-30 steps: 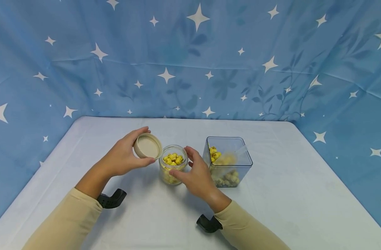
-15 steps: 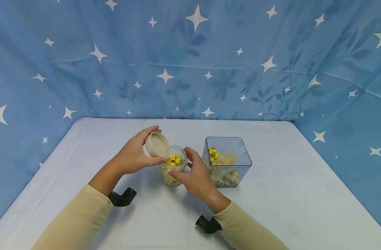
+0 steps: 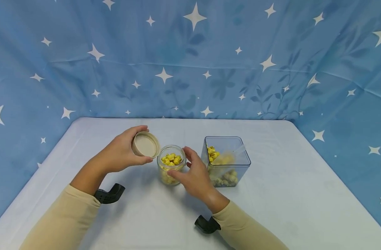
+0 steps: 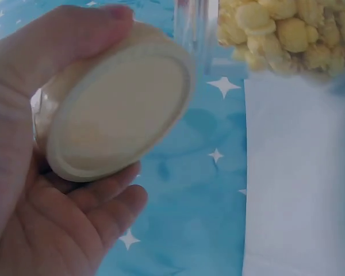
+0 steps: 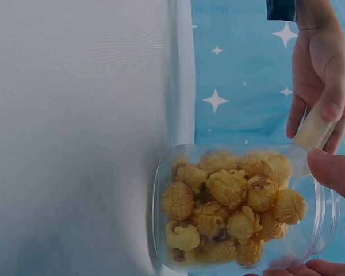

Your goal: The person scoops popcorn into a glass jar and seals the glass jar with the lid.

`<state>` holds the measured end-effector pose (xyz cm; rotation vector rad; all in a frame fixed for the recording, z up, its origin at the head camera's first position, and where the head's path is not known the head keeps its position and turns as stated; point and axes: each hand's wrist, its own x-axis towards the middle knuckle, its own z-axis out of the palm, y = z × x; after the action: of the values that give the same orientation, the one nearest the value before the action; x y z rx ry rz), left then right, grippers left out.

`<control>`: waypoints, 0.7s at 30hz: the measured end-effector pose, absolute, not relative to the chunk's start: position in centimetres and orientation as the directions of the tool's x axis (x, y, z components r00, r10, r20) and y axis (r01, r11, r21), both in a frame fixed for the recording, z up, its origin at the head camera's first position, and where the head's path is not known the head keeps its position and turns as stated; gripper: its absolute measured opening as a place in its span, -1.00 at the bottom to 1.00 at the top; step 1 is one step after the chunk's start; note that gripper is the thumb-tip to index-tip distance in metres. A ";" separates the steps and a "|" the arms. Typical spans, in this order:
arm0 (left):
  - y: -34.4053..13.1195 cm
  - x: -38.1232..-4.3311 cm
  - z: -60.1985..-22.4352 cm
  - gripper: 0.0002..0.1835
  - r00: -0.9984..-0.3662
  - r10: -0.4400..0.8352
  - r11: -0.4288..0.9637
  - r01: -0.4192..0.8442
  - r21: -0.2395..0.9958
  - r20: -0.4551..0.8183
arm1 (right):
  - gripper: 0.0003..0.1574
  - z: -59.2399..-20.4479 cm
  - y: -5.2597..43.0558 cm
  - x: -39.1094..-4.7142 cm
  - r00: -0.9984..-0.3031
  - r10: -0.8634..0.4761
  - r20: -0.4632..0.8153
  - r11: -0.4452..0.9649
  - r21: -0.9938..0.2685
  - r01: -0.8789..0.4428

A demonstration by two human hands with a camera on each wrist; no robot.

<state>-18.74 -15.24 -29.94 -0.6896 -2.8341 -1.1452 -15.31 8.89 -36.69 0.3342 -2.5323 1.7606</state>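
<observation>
A round cream lid (image 3: pixel 145 145) is held by its edge in my left hand (image 3: pixel 121 151), thumb below and fingers above. Its hollow underside faces me in the head view, tilted beside the jar's rim. In the left wrist view the lid (image 4: pixel 123 109) shows its flat face. My right hand (image 3: pixel 195 175) grips a clear jar (image 3: pixel 171 166) near its neck, thumb in front and fingers behind. Yellow popcorn (image 5: pixel 230 201) fills most of the jar, which stands upright and uncovered on the table.
Just right of the jar stands a clear square container (image 3: pixel 229 173) with popcorn and a translucent scoop (image 3: pixel 237 152) leaning inside. A white cloth covers the table (image 3: pixel 281 194). Behind it hangs a blue curtain (image 3: pixel 190 86) with white stars.
My left hand first brought the lid rightward over the jar's rim, then drew it back to the left and turned its underside toward me. The right hand has stayed on the jar.
</observation>
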 end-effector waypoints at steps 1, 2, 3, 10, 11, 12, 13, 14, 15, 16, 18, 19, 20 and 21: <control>-15.4 -18.7 -29.9 0.02 -0.903 0.401 0.648 0.397 0.650 0.152 | 0.10 -36.7 8.9 -15.3 -0.976 -0.154 0.153 0.334 -0.922 -0.197; -15.5 -18.6 -29.8 0.02 -0.902 0.409 0.656 0.396 0.642 0.139 | 0.10 -36.6 8.9 -15.3 -0.976 -0.153 0.152 0.336 -0.921 -0.196; -15.5 -18.6 -29.8 0.03 -0.901 0.415 0.662 0.395 0.637 0.126 | 0.10 -36.6 8.9 -15.3 -0.977 -0.153 0.151 0.337 -0.921 -0.195; -14.9 -18.4 -29.9 0.04 -0.881 0.461 0.667 0.421 0.614 0.104 | 0.09 -36.7 8.8 -15.3 -0.976 -0.155 0.155 0.342 -0.918 -0.200; -14.8 -18.4 -30.0 0.04 -0.878 0.466 0.661 0.429 0.616 0.111 | 0.09 -36.7 8.8 -15.2 -0.976 -0.155 0.155 0.343 -0.918 -0.200; -14.7 -18.4 -30.1 0.04 -0.876 0.467 0.653 0.432 0.622 0.120 | 0.09 -36.7 8.9 -15.2 -0.976 -0.156 0.155 0.342 -0.918 -0.200; -14.6 -18.4 -30.2 0.03 -0.875 0.466 0.642 0.436 0.631 0.130 | 0.09 -36.7 8.9 -15.2 -0.976 -0.157 0.154 0.343 -0.918 -0.200; -14.4 -18.5 -30.3 0.03 -0.873 0.468 0.631 0.439 0.640 0.137 | 0.09 -36.7 8.9 -15.2 -0.975 -0.157 0.155 0.340 -0.919 -0.201; -14.2 -18.5 -30.4 0.03 -0.870 0.471 0.615 0.442 0.653 0.146 | 0.09 -36.7 8.9 -15.2 -0.975 -0.157 0.156 0.339 -0.919 -0.202; -14.0 -18.6 -30.6 0.02 -0.866 0.475 0.596 0.446 0.668 0.155 | 0.09 -36.7 8.9 -15.2 -0.975 -0.158 0.157 0.338 -0.919 -0.202; -13.5 -18.8 -30.8 0.02 -0.862 0.478 0.560 0.449 0.696 0.170 | 0.09 -36.7 9.0 -15.2 -0.974 -0.159 0.159 0.337 -0.919 -0.205; -13.2 -18.9 -31.0 0.02 -0.859 0.481 0.545 0.451 0.707 0.178 | 0.09 -36.8 9.0 -15.2 -0.974 -0.160 0.159 0.337 -0.919 -0.205; -12.9 -18.9 -31.1 0.02 -0.855 0.484 0.527 0.454 0.718 0.185 | 0.10 -36.8 9.0 -15.2 -0.974 -0.162 0.159 0.337 -0.918 -0.206; -12.7 -19.0 -31.2 0.02 -0.852 0.487 0.510 0.457 0.729 0.193 | 0.10 -36.8 9.0 -15.3 -0.974 -0.163 0.159 0.339 -0.918 -0.207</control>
<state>-19.01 -12.69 -31.19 -0.8635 -2.7617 -1.3158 -15.26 9.00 -36.79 0.3508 -2.5385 1.7497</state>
